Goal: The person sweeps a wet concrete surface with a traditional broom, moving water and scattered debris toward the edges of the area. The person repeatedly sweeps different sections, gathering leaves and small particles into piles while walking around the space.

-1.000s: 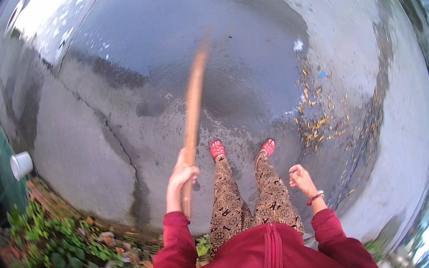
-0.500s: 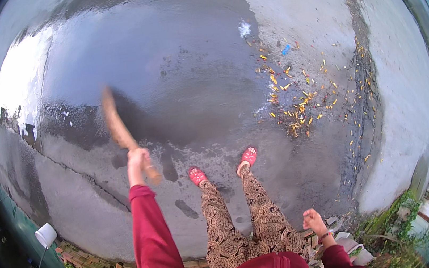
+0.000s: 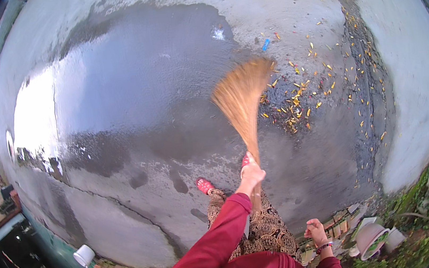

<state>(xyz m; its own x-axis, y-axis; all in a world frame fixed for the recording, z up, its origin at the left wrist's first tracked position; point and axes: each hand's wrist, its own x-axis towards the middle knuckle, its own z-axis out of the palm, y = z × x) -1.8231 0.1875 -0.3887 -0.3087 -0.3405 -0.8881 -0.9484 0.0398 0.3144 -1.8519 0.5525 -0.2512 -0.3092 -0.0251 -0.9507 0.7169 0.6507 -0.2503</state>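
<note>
My left hand (image 3: pixel 252 174) grips the handle of a straw broom (image 3: pixel 244 95), in front of my legs. The broom's bristles fan out over the wet concrete and reach the left edge of a scatter of yellow leaves (image 3: pixel 296 105). Down at the right side of my body, my right hand (image 3: pixel 316 231) has its fingers curled, with nothing visible in them. A small blue scrap (image 3: pixel 266 44) lies just beyond the bristle tips.
Wet, shiny concrete (image 3: pixel 127 75) spreads ahead and left. A leaf-strewn cracked strip (image 3: pixel 365 78) runs along the right. Bricks, plants and a pinkish pot (image 3: pixel 371 238) stand at the lower right. A white bucket (image 3: pixel 84 255) is at the lower left.
My left hand has swung the broom from the left across to the right, up to the leaves. The right hand stays low at my side. The view has shifted somewhat.
</note>
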